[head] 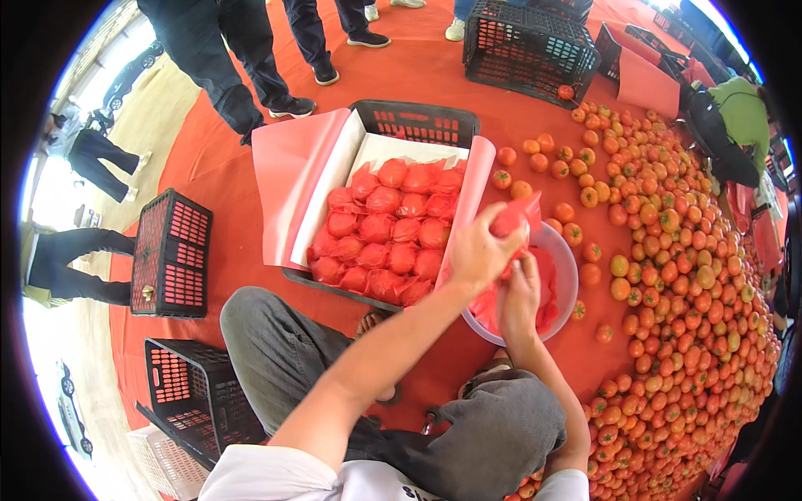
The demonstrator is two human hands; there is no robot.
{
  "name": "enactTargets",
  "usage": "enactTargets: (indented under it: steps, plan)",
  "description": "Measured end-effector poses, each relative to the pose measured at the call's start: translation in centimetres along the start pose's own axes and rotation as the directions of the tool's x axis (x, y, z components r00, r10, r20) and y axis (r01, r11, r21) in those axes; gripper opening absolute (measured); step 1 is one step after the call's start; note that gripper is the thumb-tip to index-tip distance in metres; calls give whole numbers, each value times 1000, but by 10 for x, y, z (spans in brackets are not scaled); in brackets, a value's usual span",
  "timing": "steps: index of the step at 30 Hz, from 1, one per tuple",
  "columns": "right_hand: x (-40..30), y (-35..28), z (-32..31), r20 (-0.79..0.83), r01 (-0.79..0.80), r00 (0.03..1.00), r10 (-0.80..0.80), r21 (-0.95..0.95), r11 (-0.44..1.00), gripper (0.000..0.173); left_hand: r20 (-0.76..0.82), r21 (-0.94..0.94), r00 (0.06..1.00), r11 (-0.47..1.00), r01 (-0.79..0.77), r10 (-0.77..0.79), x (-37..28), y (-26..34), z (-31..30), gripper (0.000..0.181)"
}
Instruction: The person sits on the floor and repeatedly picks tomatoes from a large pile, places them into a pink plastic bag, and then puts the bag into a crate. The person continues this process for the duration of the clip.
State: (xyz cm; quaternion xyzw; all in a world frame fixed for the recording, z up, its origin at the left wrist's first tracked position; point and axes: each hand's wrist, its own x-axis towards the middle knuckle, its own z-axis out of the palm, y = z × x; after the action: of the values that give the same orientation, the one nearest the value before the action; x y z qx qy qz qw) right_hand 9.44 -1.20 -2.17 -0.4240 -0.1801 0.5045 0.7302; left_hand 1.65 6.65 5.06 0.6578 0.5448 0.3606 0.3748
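Note:
My left hand (479, 249) is closed around a tomato in a thin red wrapper (512, 220), whose loose corner sticks up past the fingers. Just below, my right hand (520, 294) pinches the lower part of that wrapper. Both hands are over a whitish plastic basin (570, 260) that contains loose red wrapping sheets (549, 282). To the left, a black plastic crate (467, 119) is packed with wrapped tomatoes (383, 200) in rows. White paper (410, 149) and a pink sheet (294, 175) line it, their edges folded outward over the sides.
A large heap of bare tomatoes (683, 300) covers the right side, with several strays near the basin. Black crates stand at left (182, 250), lower left (194, 382) and top right (532, 56). People's legs (232, 56) are beyond the crate on the red floor covering (401, 75).

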Motion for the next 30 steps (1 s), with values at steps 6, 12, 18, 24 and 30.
enactTargets:
  steps: [6,12,18,24,30]
  plan:
    - [-19,-29,-4,167,-28,981,98,-378,925,26,-55,552,946,799,-239,320,140,-68,-89,60]
    - [-49,-10,-55,-33,-227,972,232,-370,901,27,143,908,937,335,-253,319,254,-206,-178,55]
    - [-91,-9,-116,-176,-345,938,298,-457,820,31,237,603,963,758,-250,129,228,-240,-155,47]
    - [-127,-3,-164,-303,-358,910,283,-228,905,32,436,724,891,537,-432,128,249,-316,-188,53]
    - [-139,6,-193,-383,-351,893,236,-265,898,29,599,587,799,654,-477,45,255,-300,-184,60]
